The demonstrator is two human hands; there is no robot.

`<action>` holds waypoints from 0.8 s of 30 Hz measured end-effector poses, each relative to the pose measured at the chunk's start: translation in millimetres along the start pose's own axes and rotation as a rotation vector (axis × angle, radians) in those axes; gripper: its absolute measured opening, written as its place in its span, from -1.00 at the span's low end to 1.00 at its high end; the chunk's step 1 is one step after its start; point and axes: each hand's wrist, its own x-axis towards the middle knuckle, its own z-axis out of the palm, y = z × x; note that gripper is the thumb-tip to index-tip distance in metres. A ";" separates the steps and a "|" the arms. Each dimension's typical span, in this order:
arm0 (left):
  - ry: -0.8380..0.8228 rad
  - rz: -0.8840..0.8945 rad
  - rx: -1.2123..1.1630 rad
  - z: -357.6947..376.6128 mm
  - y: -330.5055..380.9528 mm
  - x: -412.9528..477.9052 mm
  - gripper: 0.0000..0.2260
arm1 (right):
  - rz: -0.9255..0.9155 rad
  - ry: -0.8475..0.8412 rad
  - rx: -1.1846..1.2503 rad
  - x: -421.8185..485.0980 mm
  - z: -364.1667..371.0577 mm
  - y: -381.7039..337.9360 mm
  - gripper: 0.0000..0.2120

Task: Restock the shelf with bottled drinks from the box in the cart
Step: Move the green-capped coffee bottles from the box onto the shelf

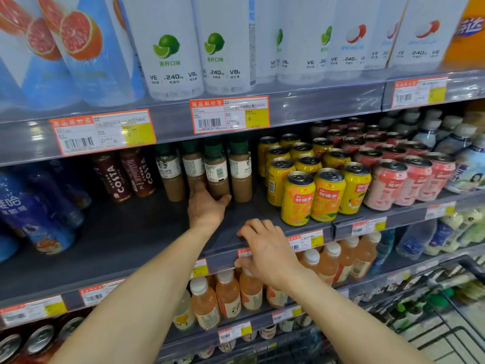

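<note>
Placement underway — left hand (206, 208) grips a latte bottle (216, 172) by its base, mid-frame on the shelf (118, 232), right hand (265, 248) clasps its lip — next probably release, then fetch another from the cart (469, 266), lower right.

Yellow orange-drink cans (328, 195) stand in rows just beside pink cans (388, 185), while orange-and-yellow price tags (231, 114) with barcodes hang above and below them.

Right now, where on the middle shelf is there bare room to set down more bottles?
Bare shelf floor in front of the Costa bottles, between blue bottles and yellow cans. Crowded right of there; left hand grips a coffee bottle, right hand grips the price rail.
</note>
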 end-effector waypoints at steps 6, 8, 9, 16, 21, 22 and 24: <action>-0.110 0.094 0.156 -26.2 -6.4 -31.1 -0.54 | 0.027 -0.058 -0.006 0.8 -7.7 -4.0 -0.43; -0.134 0.171 0.195 -43.6 -6.7 -57.0 -0.61 | 0.037 -0.098 -0.017 2.2 -12.3 -7.0 -0.43; -0.141 0.225 0.210 -52.3 -7.3 -72.5 -0.65 | 0.035 -0.113 -0.030 2.2 -14.6 -8.5 -0.43; -0.191 0.502 0.247 -89.8 -33.3 -184.3 -0.74 | 0.009 0.010 -0.064 -33.1 -24.7 -22.4 -0.48; -0.332 0.460 0.218 -76.4 -69.3 -250.6 -0.77 | 0.117 -0.033 -0.059 -100.8 -13.0 -21.4 -0.61; -0.374 0.440 0.217 -72.2 -75.4 -264.8 -0.75 | 0.156 -0.087 -0.060 -117.2 -7.3 -18.4 -0.61; -0.458 0.389 0.214 -63.0 -87.7 -292.3 -0.73 | 0.227 -0.191 -0.050 -150.9 7.1 -9.1 -0.60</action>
